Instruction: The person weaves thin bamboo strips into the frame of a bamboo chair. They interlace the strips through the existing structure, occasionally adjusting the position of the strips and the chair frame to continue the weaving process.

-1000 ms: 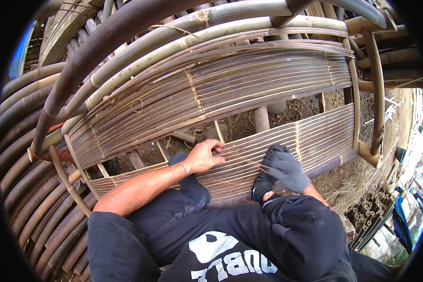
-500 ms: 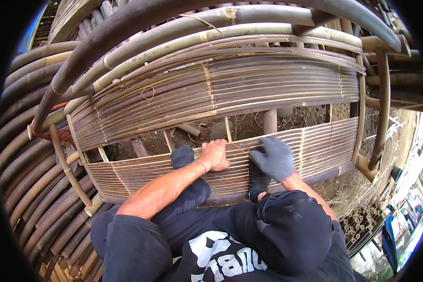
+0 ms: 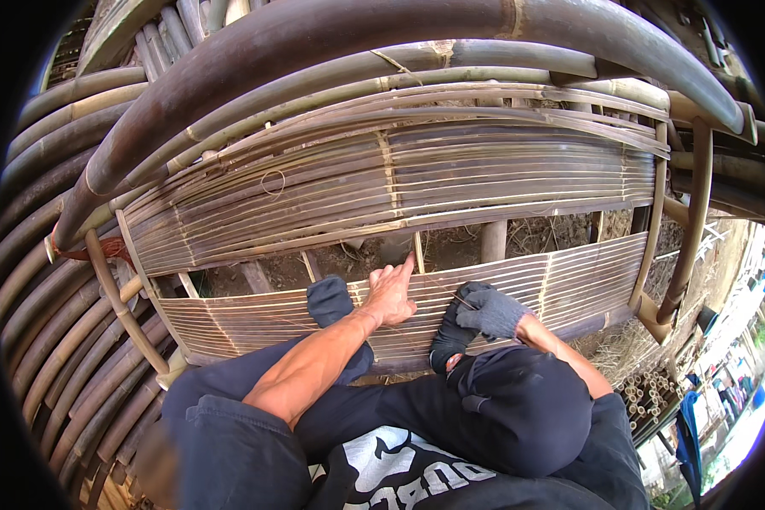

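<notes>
My left hand (image 3: 388, 293), bare, lies over the near slatted bamboo panel (image 3: 561, 272). Its index finger stretches forward to a short pale crosspiece (image 3: 418, 252) in the gap, and the fingers are apart. My right hand (image 3: 493, 313) wears a grey knitted glove and rests beside my black-socked foot (image 3: 452, 331) on the same panel. Its fingers are curled together; whatever they hold, if anything, is too small to make out. My other dark-covered foot (image 3: 330, 302) sits left of my left hand. Beyond the gap lies the far slatted panel (image 3: 314, 191).
A thick bamboo rail (image 3: 314, 42) arches across the far side of the frame. Loose thin strips (image 3: 518, 115) lie along the far panel. Bamboo poles (image 3: 59, 314) are stacked at left, with a bundle of cut poles (image 3: 650, 393) at lower right. Soil shows through the gap.
My left index finger now stretches forward to the crosspiece. The gloved right hand has drawn back from the panel's far edge to beside my foot. The view has shifted slightly.
</notes>
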